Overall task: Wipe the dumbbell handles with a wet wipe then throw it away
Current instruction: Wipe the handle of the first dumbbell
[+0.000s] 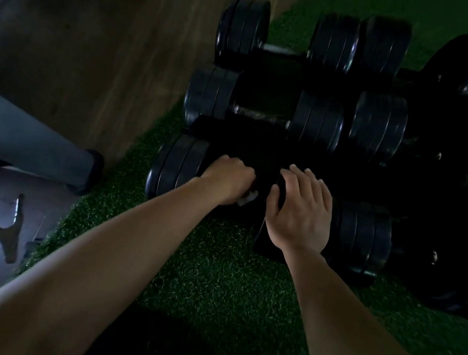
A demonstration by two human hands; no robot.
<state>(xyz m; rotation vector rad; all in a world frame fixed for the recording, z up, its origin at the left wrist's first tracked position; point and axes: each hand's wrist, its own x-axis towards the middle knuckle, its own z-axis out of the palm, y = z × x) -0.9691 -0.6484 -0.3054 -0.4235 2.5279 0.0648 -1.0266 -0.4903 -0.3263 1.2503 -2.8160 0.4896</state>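
Artificial turf [217, 263] under my forearms, on the near side of the nearest dumbbell [175, 167]. My left hand [228, 181] is curled down over that dumbbell's handle gap, just right of its left plates. It grips a bunched white wet wipe [249, 198], and a scrap of the wipe pokes out on the near side. The handle itself is lost under the hand and in shadow. My right hand [300, 211] lies flat on the dumbbell's right plates, fingers nearly straight and spread, holding nothing. Grey frame leg [27, 139] well left of the dumbbell. Second dumbbell [263, 118] just beyond it, bare knurled handle showing. Third dumbbell [243, 29] beyond that. More dumbbells [366, 236] to its right. Wood floor [110, 46] beyond-left.
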